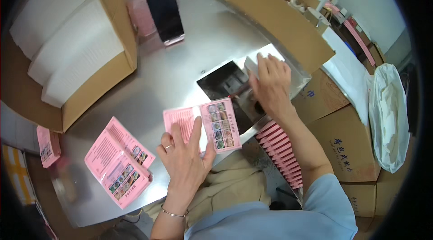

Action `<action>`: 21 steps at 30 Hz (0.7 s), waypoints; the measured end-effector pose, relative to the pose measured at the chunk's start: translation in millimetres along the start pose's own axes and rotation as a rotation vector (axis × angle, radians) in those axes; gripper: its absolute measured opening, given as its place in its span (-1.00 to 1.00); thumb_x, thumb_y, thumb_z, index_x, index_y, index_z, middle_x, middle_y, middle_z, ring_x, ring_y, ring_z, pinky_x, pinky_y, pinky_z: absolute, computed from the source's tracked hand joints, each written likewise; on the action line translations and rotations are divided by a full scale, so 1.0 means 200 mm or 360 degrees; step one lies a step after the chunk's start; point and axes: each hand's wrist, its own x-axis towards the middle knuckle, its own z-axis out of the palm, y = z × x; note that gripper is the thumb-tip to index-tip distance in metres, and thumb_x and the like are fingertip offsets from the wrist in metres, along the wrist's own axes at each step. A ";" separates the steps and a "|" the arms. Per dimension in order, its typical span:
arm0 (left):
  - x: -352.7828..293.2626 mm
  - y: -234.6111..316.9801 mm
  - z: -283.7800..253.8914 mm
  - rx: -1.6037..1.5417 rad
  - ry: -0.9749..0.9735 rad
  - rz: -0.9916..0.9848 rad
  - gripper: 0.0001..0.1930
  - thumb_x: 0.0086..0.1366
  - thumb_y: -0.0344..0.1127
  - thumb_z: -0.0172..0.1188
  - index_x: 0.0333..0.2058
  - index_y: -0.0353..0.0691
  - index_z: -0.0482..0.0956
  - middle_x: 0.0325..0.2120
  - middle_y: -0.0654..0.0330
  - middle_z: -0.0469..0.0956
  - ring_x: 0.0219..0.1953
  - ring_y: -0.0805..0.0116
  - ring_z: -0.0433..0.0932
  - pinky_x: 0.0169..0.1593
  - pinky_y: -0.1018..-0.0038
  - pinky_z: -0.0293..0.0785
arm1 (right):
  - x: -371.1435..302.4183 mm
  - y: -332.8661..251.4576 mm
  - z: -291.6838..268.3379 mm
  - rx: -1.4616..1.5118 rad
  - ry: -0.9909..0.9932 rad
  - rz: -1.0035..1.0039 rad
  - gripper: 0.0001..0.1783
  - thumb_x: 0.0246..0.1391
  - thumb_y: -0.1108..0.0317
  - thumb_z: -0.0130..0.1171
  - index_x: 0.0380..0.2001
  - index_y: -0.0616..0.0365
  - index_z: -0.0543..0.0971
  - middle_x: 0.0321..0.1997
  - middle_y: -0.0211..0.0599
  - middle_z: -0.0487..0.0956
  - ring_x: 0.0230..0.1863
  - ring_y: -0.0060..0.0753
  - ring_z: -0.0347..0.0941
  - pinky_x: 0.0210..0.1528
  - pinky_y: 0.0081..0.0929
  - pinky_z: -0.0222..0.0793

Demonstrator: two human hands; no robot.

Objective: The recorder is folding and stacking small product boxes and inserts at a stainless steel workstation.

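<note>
My left hand point(187, 153) lies with spread fingers on an unfolded pink printed folder point(223, 125), pressing it to the metal table. A white strip point(203, 129) runs down the folder's middle, partly under my fingers. Farther right, the curled fingers of my right hand point(273, 84) close on a small white stack point(251, 65), which looks like folded tissue; the hand hides much of it. Below that hand is a dark glossy plate point(223, 80) set on the table. Two overlapping pink folders point(117, 161) lie to the left of my left hand.
A cardboard box point(99, 77) of white stacks stands at left. A phone point(165, 17) leans upright at the back beside a pink bottle point(140, 12). A cardboard flap point(275, 19) borders the right side. Pink folders point(282, 154) stand in a row below the table edge, near stacked cartons point(343, 145).
</note>
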 end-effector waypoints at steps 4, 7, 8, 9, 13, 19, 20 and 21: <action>0.03 0.04 0.00 -0.0096 0.0044 0.0094 -0.36 0.05 0.05 0.37 0.13 0.02 0.55 0.07 -0.11 0.34 0.06 -0.11 0.30 0.13 0.03 0.14 | -0.06 0.18 0.21 0.0094 -0.0116 0.0109 -0.80 0.12 0.25 0.25 -0.34 0.17 0.62 -0.30 -0.23 0.48 -0.13 -0.13 0.40 -0.05 -0.10 0.25; 0.09 0.02 -0.03 -0.0091 0.0166 0.0262 -0.46 0.04 0.04 0.40 -0.03 -0.07 0.61 0.02 -0.02 0.37 0.05 -0.08 0.31 0.05 0.02 0.17 | -0.04 0.22 0.22 0.0290 -0.0133 0.0209 -0.83 0.13 0.29 0.25 -0.43 0.17 0.62 -0.31 -0.22 0.45 -0.18 -0.14 0.39 -0.12 -0.15 0.30; 0.08 0.02 -0.02 -0.0093 0.0156 0.0258 -0.46 0.04 0.04 0.40 -0.03 -0.07 0.61 0.02 -0.02 0.37 0.05 -0.08 0.31 0.05 0.02 0.17 | -0.04 0.22 0.22 0.0367 -0.0173 0.0268 -0.84 0.12 0.31 0.25 -0.41 0.19 0.62 -0.30 -0.22 0.45 -0.18 -0.14 0.39 -0.15 -0.17 0.32; 0.08 0.01 -0.01 -0.0122 0.0120 0.0270 -0.47 0.04 0.07 0.40 -0.06 -0.09 0.61 0.03 -0.01 0.38 0.05 -0.07 0.32 0.04 0.00 0.18 | -0.05 0.22 0.20 0.0372 -0.0100 0.0216 -0.85 0.12 0.33 0.27 -0.40 0.21 0.61 -0.31 -0.21 0.44 -0.19 -0.15 0.38 -0.19 -0.20 0.34; 0.05 0.03 -0.08 -0.0129 -0.0089 0.0272 -0.44 0.08 0.15 0.40 -0.10 -0.17 0.60 0.03 0.03 0.42 -0.01 -0.02 0.35 -0.01 0.05 0.23 | -0.07 0.24 0.22 0.0573 0.0007 0.0226 -0.85 0.11 0.33 0.27 -0.39 0.20 0.61 -0.31 -0.21 0.43 -0.20 -0.16 0.38 -0.18 -0.19 0.34; 0.01 0.01 -0.04 -0.0264 0.0031 0.0224 -0.43 0.12 0.08 0.42 -0.07 -0.25 0.55 -0.08 -0.04 0.43 -0.17 0.00 0.35 -0.09 0.15 0.34 | -0.07 0.26 0.22 0.0498 -0.0049 0.0154 -0.85 0.08 0.34 0.29 -0.31 0.16 0.62 -0.32 -0.21 0.43 -0.19 -0.17 0.38 -0.16 -0.16 0.33; 0.01 0.01 -0.05 -0.0265 0.0034 0.0224 -0.43 0.12 0.08 0.42 -0.07 -0.25 0.55 -0.08 -0.04 0.43 -0.17 0.00 0.35 -0.09 0.15 0.34 | -0.07 0.27 0.21 0.0489 -0.0074 0.0160 -0.84 0.05 0.39 0.28 -0.26 0.14 0.62 -0.31 -0.20 0.44 -0.18 -0.16 0.39 -0.16 -0.16 0.32; 0.01 0.02 -0.04 -0.0295 -0.0004 0.0179 -0.46 0.13 0.02 0.41 -0.07 -0.26 0.55 -0.10 -0.06 0.43 -0.17 -0.01 0.36 -0.08 0.13 0.35 | -0.07 0.27 0.22 0.0483 -0.0096 0.0163 -0.79 0.02 0.44 0.27 -0.21 0.12 0.62 -0.30 -0.20 0.45 -0.17 -0.16 0.39 -0.17 -0.16 0.32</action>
